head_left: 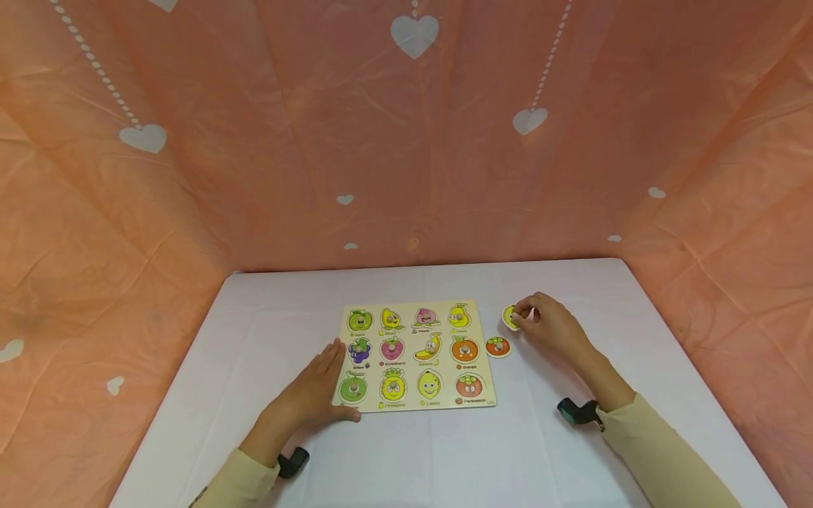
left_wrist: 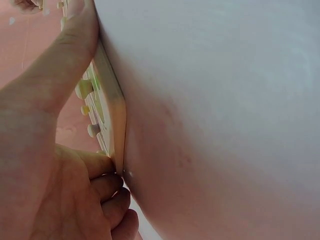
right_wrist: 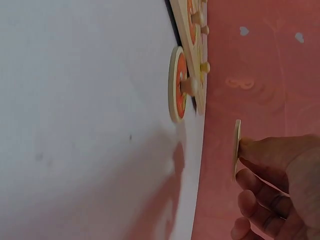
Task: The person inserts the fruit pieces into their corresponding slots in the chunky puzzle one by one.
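A wooden fruit puzzle board lies flat on the table, with knobbed pieces in most of its places; the lemon and persimmon places show no knob. My left hand rests against its near left corner, fingers along the left edge and thumb at the near edge. Right of the board, my right hand pinches a round yellow puzzle piece; in the right wrist view the piece is edge-on above the table. A persimmon puzzle piece lies beside the board's right edge, knob up.
A white cloth covers the table. Pink-orange sheeting with white hearts rises behind and at both sides. A dark wrist-worn device sits at my left wrist, and another dark device at my right.
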A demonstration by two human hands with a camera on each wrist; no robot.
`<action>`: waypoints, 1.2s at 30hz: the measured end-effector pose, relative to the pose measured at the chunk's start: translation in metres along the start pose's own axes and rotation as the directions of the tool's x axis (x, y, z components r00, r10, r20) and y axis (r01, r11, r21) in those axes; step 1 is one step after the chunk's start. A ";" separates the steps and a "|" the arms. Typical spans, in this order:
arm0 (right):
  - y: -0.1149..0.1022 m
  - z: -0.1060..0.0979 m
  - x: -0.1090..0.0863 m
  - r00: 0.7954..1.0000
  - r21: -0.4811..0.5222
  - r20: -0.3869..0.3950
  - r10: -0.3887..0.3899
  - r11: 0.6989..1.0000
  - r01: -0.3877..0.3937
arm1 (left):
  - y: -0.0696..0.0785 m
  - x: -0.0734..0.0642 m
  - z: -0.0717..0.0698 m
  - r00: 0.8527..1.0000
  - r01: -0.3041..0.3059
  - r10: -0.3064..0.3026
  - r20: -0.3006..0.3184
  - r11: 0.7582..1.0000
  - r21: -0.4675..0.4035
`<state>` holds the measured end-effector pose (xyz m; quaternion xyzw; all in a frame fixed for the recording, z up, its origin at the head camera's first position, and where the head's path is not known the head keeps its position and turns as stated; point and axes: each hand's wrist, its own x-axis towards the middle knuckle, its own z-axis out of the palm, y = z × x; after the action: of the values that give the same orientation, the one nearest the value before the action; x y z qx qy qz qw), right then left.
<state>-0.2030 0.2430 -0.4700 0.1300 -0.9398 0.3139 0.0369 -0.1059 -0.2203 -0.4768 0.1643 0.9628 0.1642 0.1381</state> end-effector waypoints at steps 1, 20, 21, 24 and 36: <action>-0.003 0.001 0.000 1.000 0.002 0.000 -0.008 1.000 0.008 | 0.000 0.000 0.000 1.000 0.000 0.000 0.002 1.000 0.000; -0.040 0.019 -0.011 0.994 0.027 0.020 -0.112 0.993 0.111 | 0.001 0.000 0.000 1.000 0.002 -0.002 0.001 1.000 0.001; -0.042 0.020 -0.012 0.992 0.030 0.019 -0.121 0.992 0.121 | 0.001 0.000 0.000 1.000 0.004 -0.004 0.002 1.000 -0.001; -0.045 0.024 -0.013 0.989 0.029 0.018 -0.147 0.989 0.147 | 0.002 -0.001 0.000 1.000 0.011 -0.011 0.002 1.000 -0.007; -0.060 0.040 -0.020 0.973 0.025 0.060 -0.224 0.974 0.223 | 0.000 0.001 0.003 1.000 -0.010 0.010 -0.012 1.000 -0.004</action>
<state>-0.1671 0.1776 -0.4699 0.2451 -0.9170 0.3121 0.0414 -0.1060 -0.2192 -0.4794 0.1678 0.9625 0.1676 0.1319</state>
